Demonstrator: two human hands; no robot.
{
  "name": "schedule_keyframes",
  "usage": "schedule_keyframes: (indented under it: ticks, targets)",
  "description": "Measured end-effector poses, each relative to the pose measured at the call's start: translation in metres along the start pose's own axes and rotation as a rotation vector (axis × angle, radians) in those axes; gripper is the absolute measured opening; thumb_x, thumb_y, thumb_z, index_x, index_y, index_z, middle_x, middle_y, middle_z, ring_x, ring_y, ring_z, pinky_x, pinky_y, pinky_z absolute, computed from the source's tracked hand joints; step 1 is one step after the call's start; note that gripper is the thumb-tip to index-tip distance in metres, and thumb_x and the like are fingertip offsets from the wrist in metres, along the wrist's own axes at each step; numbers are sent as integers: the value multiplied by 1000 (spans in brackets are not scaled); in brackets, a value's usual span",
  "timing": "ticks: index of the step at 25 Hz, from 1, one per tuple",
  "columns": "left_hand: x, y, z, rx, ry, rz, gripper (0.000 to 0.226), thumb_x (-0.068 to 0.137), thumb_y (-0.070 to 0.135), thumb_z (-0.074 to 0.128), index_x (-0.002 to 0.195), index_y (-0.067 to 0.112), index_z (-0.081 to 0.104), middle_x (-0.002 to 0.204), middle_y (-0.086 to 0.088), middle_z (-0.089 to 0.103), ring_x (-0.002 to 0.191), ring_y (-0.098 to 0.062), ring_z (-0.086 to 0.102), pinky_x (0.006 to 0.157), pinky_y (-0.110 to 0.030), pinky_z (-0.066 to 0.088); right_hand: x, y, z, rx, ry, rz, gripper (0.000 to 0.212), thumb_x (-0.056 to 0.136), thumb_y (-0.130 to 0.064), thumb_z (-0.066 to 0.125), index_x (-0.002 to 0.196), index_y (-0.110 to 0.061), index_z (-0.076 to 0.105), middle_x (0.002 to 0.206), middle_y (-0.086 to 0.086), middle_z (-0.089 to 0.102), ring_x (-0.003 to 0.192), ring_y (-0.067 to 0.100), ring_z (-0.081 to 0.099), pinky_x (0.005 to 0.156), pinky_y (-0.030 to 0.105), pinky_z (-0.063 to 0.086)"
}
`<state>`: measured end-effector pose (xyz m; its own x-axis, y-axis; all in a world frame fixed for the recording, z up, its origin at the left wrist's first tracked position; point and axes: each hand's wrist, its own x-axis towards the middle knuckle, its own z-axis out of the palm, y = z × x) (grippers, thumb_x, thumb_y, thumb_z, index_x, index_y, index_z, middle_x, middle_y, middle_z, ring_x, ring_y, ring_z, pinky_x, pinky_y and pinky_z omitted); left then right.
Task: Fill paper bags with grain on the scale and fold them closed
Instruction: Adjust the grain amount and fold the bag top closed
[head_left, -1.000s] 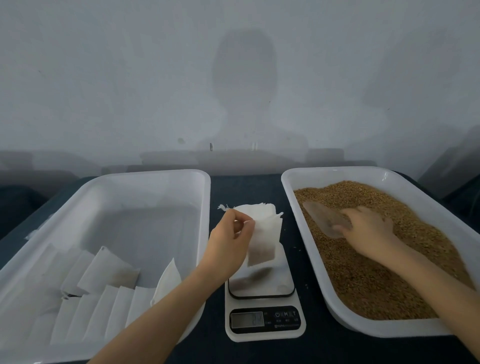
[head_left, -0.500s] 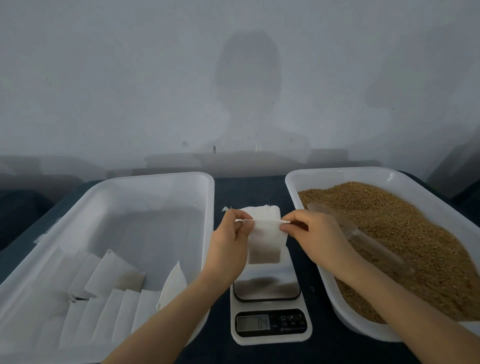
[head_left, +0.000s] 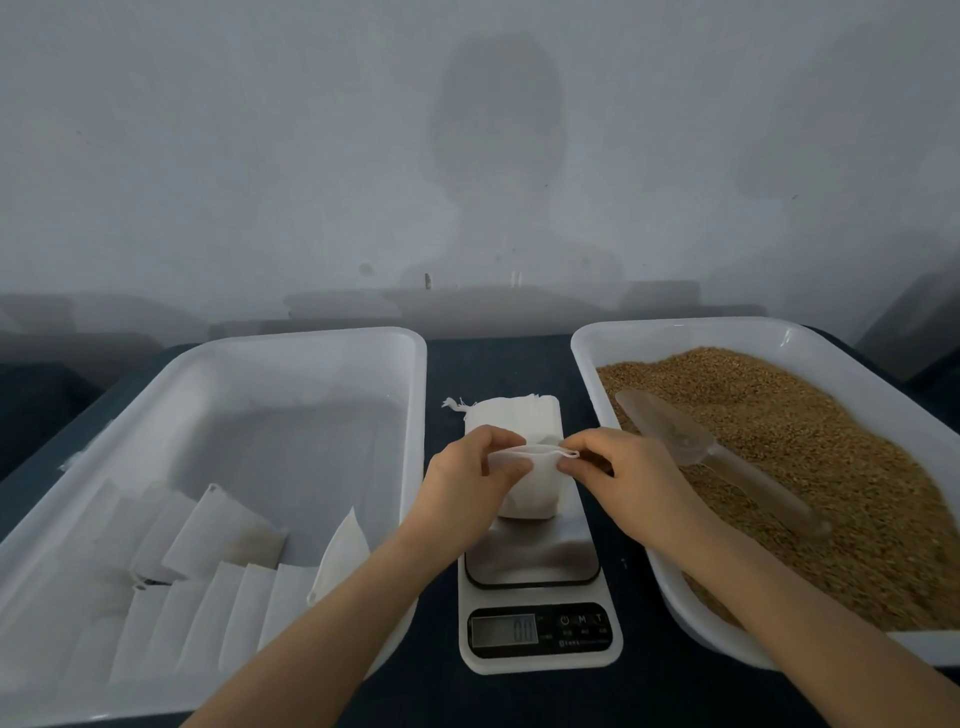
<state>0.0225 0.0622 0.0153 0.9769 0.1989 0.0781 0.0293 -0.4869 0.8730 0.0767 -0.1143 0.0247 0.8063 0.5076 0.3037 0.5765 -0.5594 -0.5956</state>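
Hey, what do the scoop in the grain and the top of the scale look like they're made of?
Scoop: likely clear plastic, frosted; grain shows dimly through it. Scale top: seemingly brushed steel, with soft grey reflections; its base looks like glossy white plastic.

Bare forearms angle in from the near edge of the surface (head_left: 498, 364). Left hand (head_left: 467, 480) and right hand (head_left: 631, 480) meet mid-surface, curled fingers of each pinching the paper bag (head_left: 532, 501) at its mouth.

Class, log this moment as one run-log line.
left hand: pinches bag | right hand: pinches bag | bag: over scale | scoop: on grain
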Motion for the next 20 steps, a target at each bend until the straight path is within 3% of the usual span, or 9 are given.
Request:
schedule_keyframes:
  ticks: [20]
  targets:
    - [0, 0, 2, -49, -23, -27, 34, 79, 34, 75, 106, 36, 53, 101, 17, 60, 89, -6, 60, 61, -11, 46, -1, 2, 3, 48, 15, 36, 20, 89, -21, 63, 109, -22, 66, 89, -12, 63, 83, -6, 56, 71, 2, 40]
